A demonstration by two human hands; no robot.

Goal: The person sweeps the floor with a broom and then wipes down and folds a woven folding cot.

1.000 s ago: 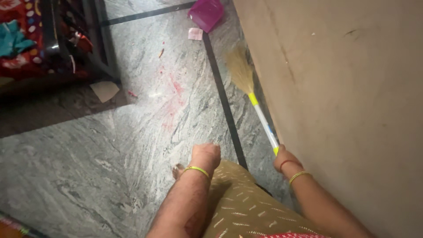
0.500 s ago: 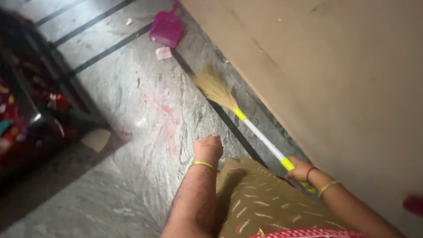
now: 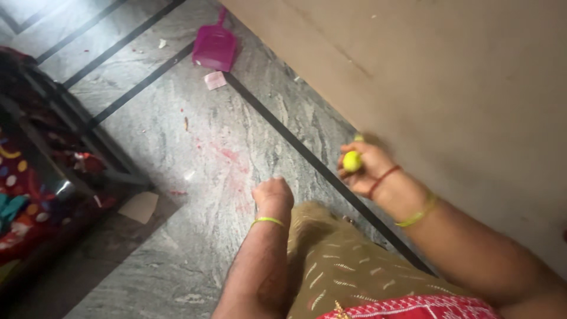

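1. Showing only as a round yellow-green end cap, the broom handle [image 3: 352,160] is gripped in the right hand [image 3: 367,168], close to the beige wall [image 3: 449,77]; the rest of the broom is hidden or blurred and cannot be made out.
2. The right hand's fingers are curled shut around that cap, with a red thread and a yellow-green bangle [image 3: 417,214] worn on the wrist behind it.
3. The left hand [image 3: 273,196] is held closed in a loose fist above the floor, nothing being held in it; a second yellow-green bangle [image 3: 267,221] is seen on its wrist.
4. Between the two forearms an olive-brown patterned garment [image 3: 342,272] is spread, with a red embroidered edge at the lower border.
5. Beneath the hands, a grey veined marble floor [image 3: 177,248] crossed by dark inlay strips is seen, marked with faint pink-red smears just ahead of the left hand.
6. Farther off, a bright pink plastic dustpan [image 3: 215,47] is lying near the wall's foot, with a small pale pink scrap of paper [image 3: 215,80] just beside it.
7. A tan piece of card [image 3: 139,207] is lying at the foot of a dark metal-framed cot [image 3: 88,142] at the left, which is covered with a colourful spotted cloth [image 3: 23,201].
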